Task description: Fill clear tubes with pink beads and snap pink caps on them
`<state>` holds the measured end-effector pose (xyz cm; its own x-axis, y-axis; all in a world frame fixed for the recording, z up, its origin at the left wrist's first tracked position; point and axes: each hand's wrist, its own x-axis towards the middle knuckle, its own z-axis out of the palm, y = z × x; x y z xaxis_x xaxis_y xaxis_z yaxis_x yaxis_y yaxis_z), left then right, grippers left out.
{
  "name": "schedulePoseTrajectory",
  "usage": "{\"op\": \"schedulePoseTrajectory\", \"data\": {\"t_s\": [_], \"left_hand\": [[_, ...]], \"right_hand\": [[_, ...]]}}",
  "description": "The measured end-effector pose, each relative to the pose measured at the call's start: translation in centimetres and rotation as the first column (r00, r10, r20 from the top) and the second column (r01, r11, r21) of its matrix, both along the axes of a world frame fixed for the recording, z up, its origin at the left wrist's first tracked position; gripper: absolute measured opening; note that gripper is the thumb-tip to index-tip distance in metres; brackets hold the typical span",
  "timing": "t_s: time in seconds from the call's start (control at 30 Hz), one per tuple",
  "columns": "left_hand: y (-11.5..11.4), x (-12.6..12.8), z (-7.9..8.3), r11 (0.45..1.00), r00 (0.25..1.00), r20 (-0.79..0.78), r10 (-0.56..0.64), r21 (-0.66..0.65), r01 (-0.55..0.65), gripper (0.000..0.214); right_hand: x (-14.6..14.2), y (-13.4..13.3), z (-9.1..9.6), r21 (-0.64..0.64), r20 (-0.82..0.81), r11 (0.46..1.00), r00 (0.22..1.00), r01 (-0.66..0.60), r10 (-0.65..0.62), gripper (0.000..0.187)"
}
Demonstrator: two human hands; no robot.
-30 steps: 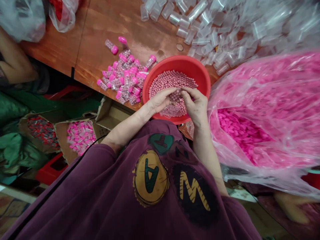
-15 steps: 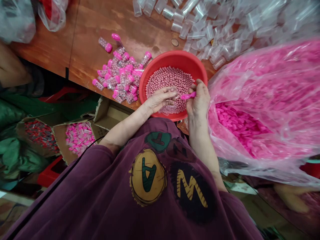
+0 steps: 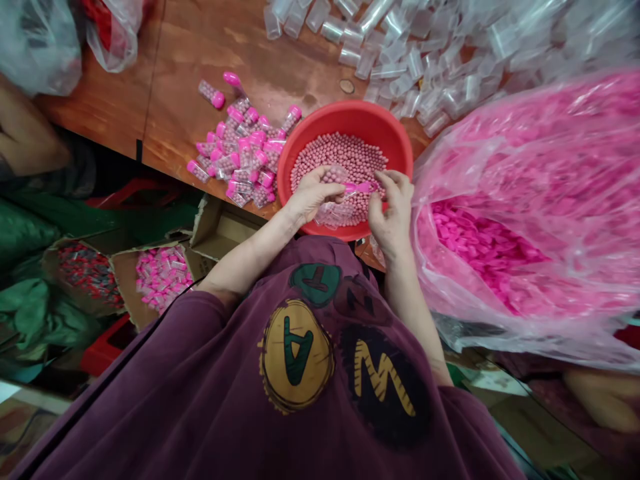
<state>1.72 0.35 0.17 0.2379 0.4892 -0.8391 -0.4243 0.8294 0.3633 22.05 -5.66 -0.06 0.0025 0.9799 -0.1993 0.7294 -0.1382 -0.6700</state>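
Observation:
Over the red bowl (image 3: pixel 400 143) of small pink beads (image 3: pixel 345 150), my two hands come close together. My left hand (image 3: pixel 313 195) is closed on a clear plastic tube, mostly hidden by the fingers. Between the hands lies a bright pink plastic cap (image 3: pixel 361 187) with a long narrow shape, its left end at the left fingertips. My right hand (image 3: pixel 393 210) has its curled fingertips on the cap's right end. More clear tubes (image 3: pixel 330 215) rest on the beads below the left hand. Pink-capped tubes filled with beads (image 3: pixel 245 150) are heaped just left of the bowl.
Empty clear tubes (image 3: pixel 387 70) are piled at the back right. A large clear bag (image 3: pixel 560 193) of pink caps bulges at the right. Cardboard boxes of pink pieces (image 3: pixel 163 277) and red-grey pieces (image 3: pixel 87 273) stand at lower left. Another person's arm (image 3: pixel 30 137) shows at left.
My right hand has moved slightly left, bringing the pink cap up to my left hand's fingertips. My left fingers have drawn in closer around the tube.

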Motion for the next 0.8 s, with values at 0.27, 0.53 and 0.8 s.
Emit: {"op": "schedulePoseTrajectory", "data": {"t_s": [0.27, 0.53, 0.8], "left_hand": [[-0.3, -0.1, 0.6, 1.0, 0.997, 0.077, -0.012, 0.003, 0.012, 0.026], [-1.0, 0.8, 1.5, 0.998, 0.976, 0.21, -0.061, 0.007, 0.06, 0.005], [-2.1, 2.1, 1.6, 0.994, 0.971, 0.217, -0.105, 0.027, 0.102, 0.005]], "right_hand": [[1.2, -0.3, 1.5, -0.092, 0.072, 0.992, 0.993, -0.082, 0.089, 0.035], [0.2, 0.9, 1.8, -0.069, -0.399, 0.959, 0.874, 0.274, -0.278, 0.042], [-0.9, 1.4, 4.2, -0.012, -0.187, 0.979, 0.961, 0.206, -0.204, 0.03]]}}
